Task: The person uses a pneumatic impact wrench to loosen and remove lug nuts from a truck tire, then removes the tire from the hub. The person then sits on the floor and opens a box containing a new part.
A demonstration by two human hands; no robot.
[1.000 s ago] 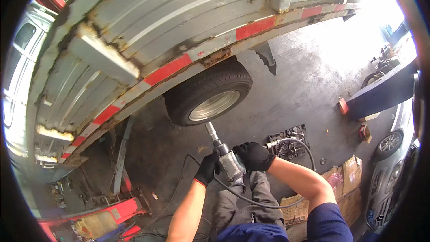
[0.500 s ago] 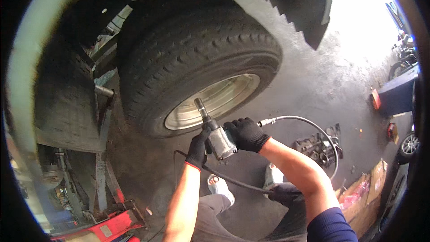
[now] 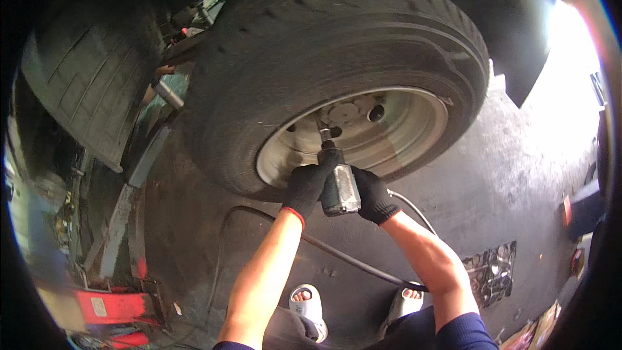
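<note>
Both my hands, in black knit gloves, are closed on a silver-grey air impact wrench. My left hand wraps its left side near the front. My right hand grips the other side, where the handle is mostly hidden. The wrench's socket points into the pale steel wheel rim, close to the hub; whether it sits on a nut, I cannot tell. A large black tire surrounds the rim. An air hose comes out beside my right hand.
A dark hose crosses the floor before my sandalled feet. Greasy metal engine parts lie at the right. At the lower left sits a red jack, near a grey metal stand. A dark mudguard hangs left of the tire.
My hands have brought the wrench forward, so its socket is now deep inside the rim near the hub. The view has moved closer to the wheel, and the hub shows.
</note>
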